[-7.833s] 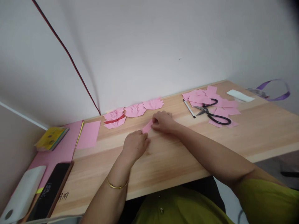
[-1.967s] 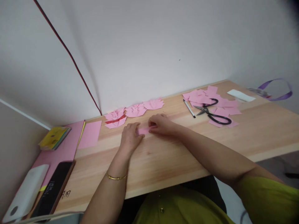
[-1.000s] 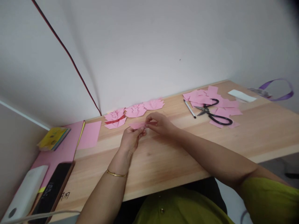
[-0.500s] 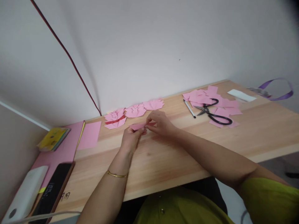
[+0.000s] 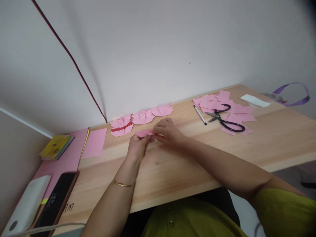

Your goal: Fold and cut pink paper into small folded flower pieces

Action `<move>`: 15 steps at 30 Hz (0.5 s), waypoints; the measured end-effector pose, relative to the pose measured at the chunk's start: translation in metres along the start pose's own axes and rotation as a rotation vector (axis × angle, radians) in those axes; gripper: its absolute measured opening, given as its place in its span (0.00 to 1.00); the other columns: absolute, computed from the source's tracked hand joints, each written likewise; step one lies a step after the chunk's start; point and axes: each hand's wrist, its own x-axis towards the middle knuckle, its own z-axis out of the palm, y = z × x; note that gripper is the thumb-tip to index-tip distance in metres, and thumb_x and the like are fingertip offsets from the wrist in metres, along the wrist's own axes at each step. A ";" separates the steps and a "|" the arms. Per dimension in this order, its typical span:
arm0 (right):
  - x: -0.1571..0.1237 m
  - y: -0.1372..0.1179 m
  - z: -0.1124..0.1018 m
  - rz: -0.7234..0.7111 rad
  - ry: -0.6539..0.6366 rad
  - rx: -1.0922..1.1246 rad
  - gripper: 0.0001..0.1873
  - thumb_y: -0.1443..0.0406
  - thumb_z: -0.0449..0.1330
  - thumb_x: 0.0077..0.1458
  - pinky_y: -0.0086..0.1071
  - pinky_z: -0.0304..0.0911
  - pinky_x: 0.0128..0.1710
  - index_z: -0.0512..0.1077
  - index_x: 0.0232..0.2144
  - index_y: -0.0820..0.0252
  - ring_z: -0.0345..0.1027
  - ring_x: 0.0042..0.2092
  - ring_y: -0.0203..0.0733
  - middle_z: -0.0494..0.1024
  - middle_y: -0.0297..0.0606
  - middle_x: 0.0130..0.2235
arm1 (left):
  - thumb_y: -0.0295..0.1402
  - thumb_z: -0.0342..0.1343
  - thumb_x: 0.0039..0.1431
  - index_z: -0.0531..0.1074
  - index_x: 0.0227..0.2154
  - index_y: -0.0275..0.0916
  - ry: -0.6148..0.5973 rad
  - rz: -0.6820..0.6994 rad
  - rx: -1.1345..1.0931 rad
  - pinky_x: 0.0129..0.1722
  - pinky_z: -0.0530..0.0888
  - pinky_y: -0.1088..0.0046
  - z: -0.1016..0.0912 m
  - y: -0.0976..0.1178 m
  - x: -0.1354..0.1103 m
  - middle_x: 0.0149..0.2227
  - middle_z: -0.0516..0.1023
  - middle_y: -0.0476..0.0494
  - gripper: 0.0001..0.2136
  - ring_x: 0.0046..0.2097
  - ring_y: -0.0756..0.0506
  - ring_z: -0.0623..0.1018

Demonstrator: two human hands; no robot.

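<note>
A small folded strip of pink paper (image 5: pixel 144 133) is held just above the wooden desk (image 5: pixel 187 164). My left hand (image 5: pixel 138 147) pinches its left part from below. My right hand (image 5: pixel 168 131) pinches its right end, fingers curled over it. Behind the hands, against the wall, lie several folded pink paper pieces (image 5: pixel 142 117), one with a red part (image 5: pixel 120 126).
Black scissors (image 5: pixel 225 121) and a pen (image 5: pixel 199 115) lie on cut pink squares (image 5: pixel 217 103) at the right. White paper (image 5: pixel 254 101) and a purple ribbon (image 5: pixel 293 93) sit far right. Pink sheets (image 5: pixel 95 142), a yellow pad (image 5: pixel 55 145), a phone (image 5: pixel 53 204) and a white device (image 5: pixel 24 205) are at left.
The paper was pressed flat on the desk two seconds ago; both hands have since lifted it slightly and now pinch it between them. My right fingers have closed further over its right end.
</note>
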 end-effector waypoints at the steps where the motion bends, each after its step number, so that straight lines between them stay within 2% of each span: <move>1: 0.000 0.000 0.000 0.017 -0.014 0.014 0.05 0.66 0.57 0.56 0.37 0.48 0.44 0.71 0.28 0.59 0.65 0.38 0.39 0.76 0.36 0.32 | 0.31 0.69 0.37 0.77 0.29 0.32 -0.008 0.007 0.013 0.36 0.74 0.70 -0.001 -0.001 0.001 0.30 0.79 0.43 0.14 0.32 0.48 0.77; 5: 0.002 0.002 0.002 0.140 -0.029 0.145 0.06 0.63 0.60 0.54 0.36 0.54 0.43 0.72 0.28 0.59 0.67 0.37 0.40 0.77 0.37 0.31 | 0.33 0.67 0.40 0.78 0.32 0.33 -0.013 0.080 0.110 0.36 0.74 0.69 -0.005 -0.005 0.004 0.31 0.79 0.42 0.14 0.32 0.47 0.77; 10: 0.002 0.001 0.003 0.270 -0.011 0.428 0.07 0.62 0.60 0.52 0.31 0.61 0.35 0.71 0.28 0.60 0.68 0.33 0.37 0.76 0.36 0.30 | 0.33 0.65 0.43 0.77 0.32 0.35 0.020 0.148 0.261 0.34 0.72 0.72 -0.009 -0.007 0.004 0.28 0.78 0.46 0.11 0.30 0.49 0.76; 15: 0.001 -0.002 0.003 0.365 -0.012 0.563 0.08 0.61 0.61 0.50 0.32 0.64 0.39 0.70 0.30 0.59 0.68 0.36 0.38 0.75 0.36 0.32 | 0.33 0.64 0.44 0.77 0.30 0.36 0.020 0.184 0.327 0.34 0.71 0.72 -0.008 -0.006 0.002 0.28 0.78 0.46 0.09 0.31 0.49 0.76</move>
